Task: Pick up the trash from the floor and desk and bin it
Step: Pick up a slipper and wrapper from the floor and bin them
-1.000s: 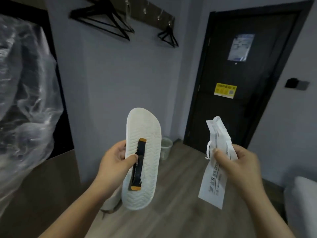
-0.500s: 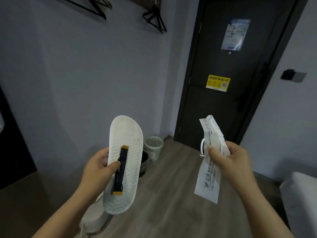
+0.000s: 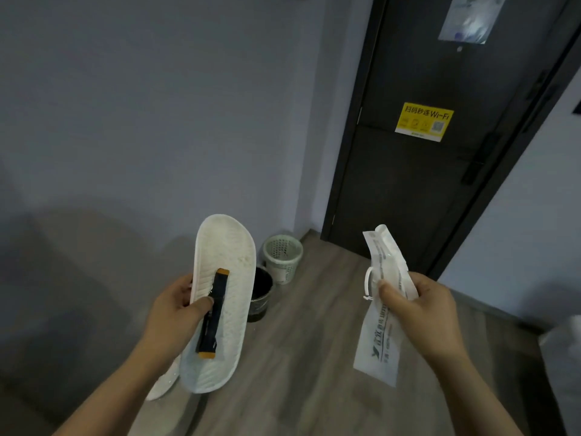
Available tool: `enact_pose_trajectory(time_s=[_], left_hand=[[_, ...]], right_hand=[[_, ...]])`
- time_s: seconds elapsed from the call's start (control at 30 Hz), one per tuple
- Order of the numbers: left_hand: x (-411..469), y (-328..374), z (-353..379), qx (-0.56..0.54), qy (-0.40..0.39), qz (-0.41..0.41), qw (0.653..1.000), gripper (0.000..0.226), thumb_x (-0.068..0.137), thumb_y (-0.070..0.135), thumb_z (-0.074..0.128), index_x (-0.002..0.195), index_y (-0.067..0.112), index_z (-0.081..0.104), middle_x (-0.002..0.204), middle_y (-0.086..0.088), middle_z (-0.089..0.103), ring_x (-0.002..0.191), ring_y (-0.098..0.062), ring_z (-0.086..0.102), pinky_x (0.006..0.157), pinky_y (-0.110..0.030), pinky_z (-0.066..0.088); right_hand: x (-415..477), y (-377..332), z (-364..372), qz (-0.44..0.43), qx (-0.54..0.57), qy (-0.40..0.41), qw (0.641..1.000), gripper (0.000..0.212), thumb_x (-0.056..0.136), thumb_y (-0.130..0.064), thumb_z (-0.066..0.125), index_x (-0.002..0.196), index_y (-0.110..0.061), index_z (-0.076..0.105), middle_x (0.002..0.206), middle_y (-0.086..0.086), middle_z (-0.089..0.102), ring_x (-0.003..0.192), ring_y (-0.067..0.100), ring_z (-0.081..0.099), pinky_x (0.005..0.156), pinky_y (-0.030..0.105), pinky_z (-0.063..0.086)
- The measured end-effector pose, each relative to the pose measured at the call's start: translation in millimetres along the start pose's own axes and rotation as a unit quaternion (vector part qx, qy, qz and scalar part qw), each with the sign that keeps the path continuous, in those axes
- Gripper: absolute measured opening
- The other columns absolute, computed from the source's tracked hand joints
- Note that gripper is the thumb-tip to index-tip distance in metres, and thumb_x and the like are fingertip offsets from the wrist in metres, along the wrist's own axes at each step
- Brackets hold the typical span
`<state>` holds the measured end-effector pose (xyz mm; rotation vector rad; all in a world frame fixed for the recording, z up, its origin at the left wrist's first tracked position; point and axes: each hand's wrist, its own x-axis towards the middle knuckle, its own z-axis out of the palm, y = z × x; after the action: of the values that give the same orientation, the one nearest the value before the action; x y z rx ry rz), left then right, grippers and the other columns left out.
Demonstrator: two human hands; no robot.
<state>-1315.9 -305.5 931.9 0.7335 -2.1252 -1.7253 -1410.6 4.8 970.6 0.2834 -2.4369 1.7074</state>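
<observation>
Bare grey-brown plank floor (image 3: 314,357) lies open between the left hand (image 3: 176,313) and right hand (image 3: 418,309) up to the corner. There a white perforated plastic wastebasket (image 3: 283,258) and a black round bin (image 3: 260,297) stand side by side, hemmed by the grey wall (image 3: 157,121) and the dark door frame (image 3: 342,184). The left hand's upright white slipper (image 3: 226,247) hides the bin's left side, and the right hand's white printed paper bag (image 3: 380,338) hangs above the floor.

The white slipper (image 3: 226,256) has a ribbed, matt, foam-like sole, the black packet (image 3: 213,313) looks like smooth foil, the wrapper (image 3: 377,350) is thin glossy plastic, the basket (image 3: 283,256) perforated plastic, and the floor (image 3: 314,357) matt wood grain.
</observation>
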Motion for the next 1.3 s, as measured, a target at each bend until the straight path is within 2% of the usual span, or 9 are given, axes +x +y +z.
enact_pose_trajectory(time_s=[0.17,0.33,0.43,0.53,0.67,0.8,0.93,1.1,1.3], left_hand=[[79,7,56,0.011,0.030,-0.006,0.999,0.038,0.084,0.003,0.060,0.112,0.028,0.064,0.102,0.000,0.072,0.094,-0.026,0.068,0.086,-0.054,0.054],[143,21,106,0.012,0.054,-0.018,0.998,0.040,0.081,-0.002,0.059,0.111,0.024,0.064,0.097,0.000,0.072,0.089,-0.023,0.069,0.080,-0.048,0.057],[179,20,127,0.020,0.066,-0.022,0.997,0.040,0.081,-0.003,0.060,0.105,0.028,0.065,0.093,0.003,0.073,0.085,-0.018,0.069,0.070,-0.035,0.055],[213,16,138,0.035,0.060,-0.034,0.997,0.039,0.082,-0.004,0.060,0.107,0.027,0.065,0.094,0.004,0.073,0.086,-0.017,0.069,0.071,-0.034,0.054],[268,5,149,0.066,0.075,-0.045,0.994,0.038,0.081,-0.002,0.062,0.102,0.030,0.063,0.091,0.010,0.070,0.084,-0.013,0.067,0.064,-0.027,0.049],[328,-11,160,0.091,0.081,-0.054,0.991,0.039,0.080,0.001,0.063,0.096,0.037,0.060,0.084,0.017,0.067,0.077,-0.003,0.063,0.057,-0.019,0.043],[399,-29,166,0.109,0.079,-0.071,0.988,0.037,0.081,0.002,0.063,0.102,0.031,0.060,0.083,0.020,0.064,0.074,0.001,0.060,0.056,-0.017,0.040],[483,-42,166,0.122,0.064,-0.101,0.985,0.036,0.080,0.000,0.062,0.094,0.033,0.059,0.079,0.015,0.065,0.073,-0.003,0.061,0.056,-0.019,0.040],[558,-49,173,0.163,0.046,-0.115,0.979,0.032,0.082,0.004,0.061,0.098,0.032,0.058,0.077,0.019,0.061,0.068,0.004,0.056,0.055,-0.013,0.036]], right_hand=[[104,34,13,0.015,0.009,-0.007,1.000,0.009,0.084,-0.020,0.071,0.078,-0.025,0.067,0.068,-0.005,0.072,0.058,0.013,0.070,0.044,0.022,0.054],[192,52,21,0.012,0.013,-0.047,0.999,0.013,0.084,-0.021,0.071,0.081,-0.031,0.062,0.071,-0.014,0.071,0.057,0.008,0.070,0.043,0.015,0.049],[240,67,29,0.015,-0.008,-0.070,0.997,0.010,0.084,-0.020,0.070,0.080,-0.028,0.065,0.069,-0.010,0.071,0.056,0.010,0.069,0.043,0.017,0.051],[278,83,42,0.034,-0.019,-0.083,0.996,0.010,0.084,-0.021,0.069,0.075,-0.025,0.067,0.063,-0.005,0.070,0.051,0.011,0.067,0.041,0.018,0.050],[326,105,66,0.064,-0.025,-0.100,0.993,0.010,0.084,-0.020,0.069,0.074,-0.023,0.069,0.059,-0.002,0.069,0.048,0.011,0.065,0.038,0.015,0.044],[377,122,104,0.077,-0.030,-0.123,0.989,0.008,0.084,-0.021,0.069,0.077,-0.023,0.070,0.062,0.003,0.069,0.052,0.017,0.067,0.043,0.022,0.052],[436,137,153,0.097,-0.055,-0.145,0.983,0.005,0.085,-0.022,0.068,0.080,-0.021,0.069,0.065,0.005,0.070,0.055,0.017,0.069,0.048,0.030,0.056],[507,152,216,0.129,-0.107,-0.179,0.970,0.008,0.086,-0.020,0.067,0.079,-0.018,0.065,0.062,0.003,0.068,0.052,0.010,0.067,0.045,0.018,0.048],[562,168,267,0.112,-0.118,-0.192,0.968,0.012,0.084,-0.018,0.069,0.072,-0.016,0.067,0.060,0.006,0.067,0.050,0.015,0.065,0.041,0.019,0.049]])
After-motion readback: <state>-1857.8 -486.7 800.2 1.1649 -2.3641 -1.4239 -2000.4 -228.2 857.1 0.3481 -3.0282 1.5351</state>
